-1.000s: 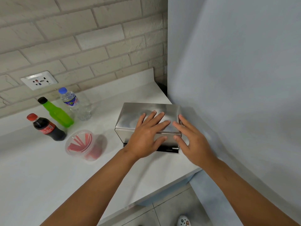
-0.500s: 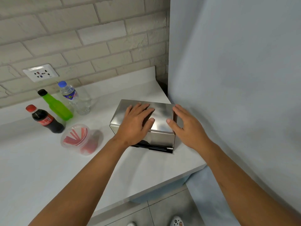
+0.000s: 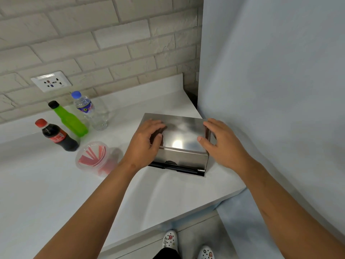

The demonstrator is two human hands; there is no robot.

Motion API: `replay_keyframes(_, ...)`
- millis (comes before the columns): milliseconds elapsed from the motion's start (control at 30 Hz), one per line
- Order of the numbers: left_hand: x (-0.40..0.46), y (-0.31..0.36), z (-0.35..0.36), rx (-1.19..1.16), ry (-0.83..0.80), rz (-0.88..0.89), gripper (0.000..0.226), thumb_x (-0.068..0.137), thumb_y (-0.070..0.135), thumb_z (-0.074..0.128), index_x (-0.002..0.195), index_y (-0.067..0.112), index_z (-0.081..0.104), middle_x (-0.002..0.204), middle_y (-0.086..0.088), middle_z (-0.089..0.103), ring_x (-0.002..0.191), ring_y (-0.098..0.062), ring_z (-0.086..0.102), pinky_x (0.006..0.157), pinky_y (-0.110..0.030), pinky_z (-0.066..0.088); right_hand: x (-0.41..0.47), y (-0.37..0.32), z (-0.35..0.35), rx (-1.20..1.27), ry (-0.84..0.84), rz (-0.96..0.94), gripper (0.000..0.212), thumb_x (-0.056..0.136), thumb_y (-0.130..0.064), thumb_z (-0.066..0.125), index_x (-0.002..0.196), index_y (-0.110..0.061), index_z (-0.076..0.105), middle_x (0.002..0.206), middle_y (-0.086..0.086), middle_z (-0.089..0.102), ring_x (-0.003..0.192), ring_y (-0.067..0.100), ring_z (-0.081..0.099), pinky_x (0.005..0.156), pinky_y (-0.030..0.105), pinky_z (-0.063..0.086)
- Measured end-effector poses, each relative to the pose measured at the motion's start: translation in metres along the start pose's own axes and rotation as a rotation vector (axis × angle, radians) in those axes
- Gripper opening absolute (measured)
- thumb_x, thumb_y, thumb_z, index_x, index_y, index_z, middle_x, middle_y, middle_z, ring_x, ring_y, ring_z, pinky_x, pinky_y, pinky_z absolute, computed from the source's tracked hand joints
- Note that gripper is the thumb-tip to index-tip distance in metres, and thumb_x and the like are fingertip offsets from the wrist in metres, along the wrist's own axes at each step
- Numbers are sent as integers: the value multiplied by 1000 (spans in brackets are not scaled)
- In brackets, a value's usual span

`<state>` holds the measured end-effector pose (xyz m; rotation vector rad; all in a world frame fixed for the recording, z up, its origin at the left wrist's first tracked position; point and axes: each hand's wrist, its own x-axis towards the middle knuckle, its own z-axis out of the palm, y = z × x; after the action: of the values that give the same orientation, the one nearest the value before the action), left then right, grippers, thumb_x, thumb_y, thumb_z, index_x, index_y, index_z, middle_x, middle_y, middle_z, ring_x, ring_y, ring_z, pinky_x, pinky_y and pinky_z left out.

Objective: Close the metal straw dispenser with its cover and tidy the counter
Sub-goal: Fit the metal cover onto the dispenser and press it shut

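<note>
Stainless cover (image 3: 182, 134) sat on straw dispenser (image 3: 179, 159), at right end of white counter (image 3: 46, 193) by grey wall. Advice for this step: press evenly at both ends, check cover lay flush, keep box from sliding toward edge. Left hand (image 3: 144, 145) rested on cover's left end, fingers half curled, gripping nothing. Right hand (image 3: 221, 142) spread loosely against right end, thumb on top. Bottles, cup of red straws (image 3: 92, 157) stood near at left.

Silver dispenser (image 3: 179, 139), white counter (image 3: 46, 193), green bottle (image 3: 71, 121), red-capped cola bottle (image 3: 57, 136), red straws (image 3: 93, 156).
</note>
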<state>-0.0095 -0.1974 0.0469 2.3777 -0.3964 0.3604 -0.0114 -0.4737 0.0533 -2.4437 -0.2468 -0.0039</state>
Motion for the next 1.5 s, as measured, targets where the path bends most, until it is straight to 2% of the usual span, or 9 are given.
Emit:
replay_keyframes(167, -6, -31, -17, -32, 86, -155, 36, 100, 10, 66, 135, 15, 66, 145, -4, 59, 134, -14, 52, 114, -19, 37, 18, -26, -1, -38, 2, -90, 61, 100, -41, 63, 154, -19, 46, 166, 2, 36, 155, 22, 26, 124, 36, 21)
replay_keyframes(300, -8, -43, -18, -289, 33, -359, 39, 106, 24, 57, 137, 48, 55, 146, 11, 58, 136, -13, 55, 115, -36, 45, 44, -58, 16, -135, -134, -205, 62, 103, -44, 57, 156, -17, 43, 168, 4, 32, 156, 26, 25, 126, 42, 21)
replay_keyframes(367, -12, -40, -14, -315, -32, -365, 45, 108, 36, 49, 133, 72, 42, 137, 43, 55, 131, 14, 51, 107, -9, 39, 55, -72, 27, -179, -232, -245, 62, 106, -45, 50, 160, -17, 36, 172, 2, 24, 158, 27, 19, 126, 44, 16)
replay_keyframes(433, -15, -42, -10, -336, -56, -376, 45, 108, 45, 42, 147, 66, 33, 131, 62, 41, 125, 34, 36, 97, 8, 27, 68, -86, 41, -225, -314, -269, 62, 109, -45, 41, 163, -18, 28, 174, -1, 15, 159, 25, 12, 126, 44, 12)
replay_keyframes(567, -17, -54, -6, -394, -65, -447, 54, 112, 40, 40, 164, 32, 28, 144, 48, 30, 126, 40, 26, 98, 10, 20, 88, -104, 61, -344, -375, -297, 58, 111, -41, 27, 162, -13, 25, 173, 1, 19, 156, 24, 18, 124, 44, 18)
replay_keyframes(767, -16, -57, -4, -437, -79, -471, 54, 112, 37, 41, 164, 29, 27, 161, 25, 30, 128, 39, 24, 103, 8, 19, 94, -102, 67, -386, -366, -322, 54, 113, -36, 24, 162, -12, 25, 172, 2, 21, 155, 24, 21, 123, 43, 20)
replay_keyframes(1133, -17, -57, 0, -521, -32, -508, 51, 113, 32, 42, 162, 30, 33, 158, 27, 38, 127, 35, 32, 103, 7, 24, 41, -69, 36, -426, -210, -105, 56, 102, -53, 45, 152, -27, 43, 166, 5, 32, 152, 38, 23, 119, 51, 22)
replay_keyframes(1300, -22, -51, 0, -553, -12, -538, 50, 112, 33, 43, 162, 32, 34, 161, 24, 38, 143, 14, 36, 104, 6, 25, -5, -35, 23, -165, -24, 251, 70, 97, -62, 51, 159, -35, 31, 174, 10, 8, 158, 37, 13, 124, 52, 22)
replay_keyframes(1500, -49, -27, 5, -523, 50, -578, 53, 111, 41, 42, 163, 37, 30, 157, 34, 36, 137, 23, 35, 102, 7, 24, -30, -24, 32, 130, 52, 295, 76, 99, -60, 50, 163, -39, 15, 174, 0, 10, 158, 23, 22, 119, 39, 29)
